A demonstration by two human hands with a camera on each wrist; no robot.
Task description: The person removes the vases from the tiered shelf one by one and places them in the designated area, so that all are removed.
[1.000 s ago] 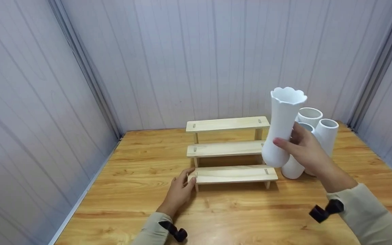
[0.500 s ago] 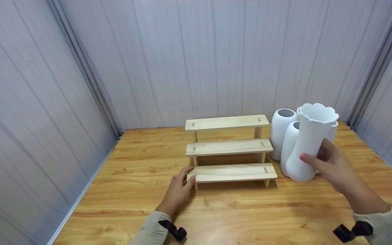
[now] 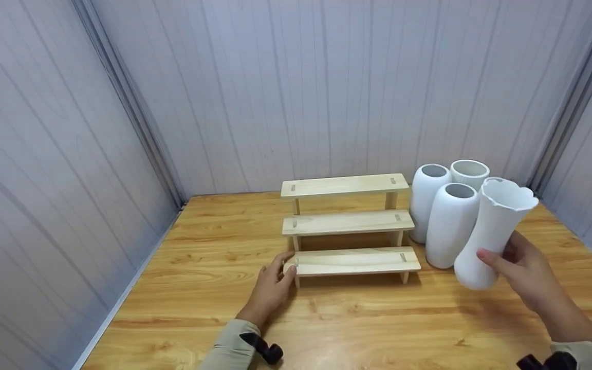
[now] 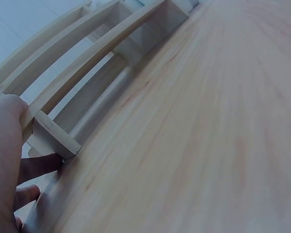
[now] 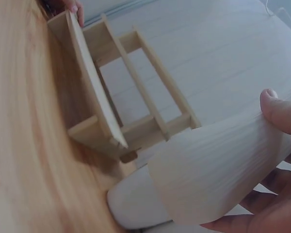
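My right hand (image 3: 530,272) grips a white vase (image 3: 491,241) with a scalloped rim by its lower half, thumb in front. The vase tilts to the right, and its base seems just above the table. In the right wrist view, the ribbed held vase (image 5: 218,167) stands in front of another white vase (image 5: 136,201). My left hand (image 3: 267,293) holds the left end of the lowest board of a three-tier wooden display stand (image 3: 355,262). Its thumb lies on the board; in the left wrist view, fingers (image 4: 41,165) reach beside the stand's leg.
Several white vases stand upright right of the stand: a front one (image 3: 452,226), a left one (image 3: 425,205) and a back one (image 3: 469,170). The held vase blocks part of the view behind it. Pale panel walls (image 3: 296,92) enclose the wooden table (image 3: 214,241).
My right hand has brought the scalloped vase rightward, down and nearer, from beside the stand to the front right of the other vases. My left hand has stayed on the stand.
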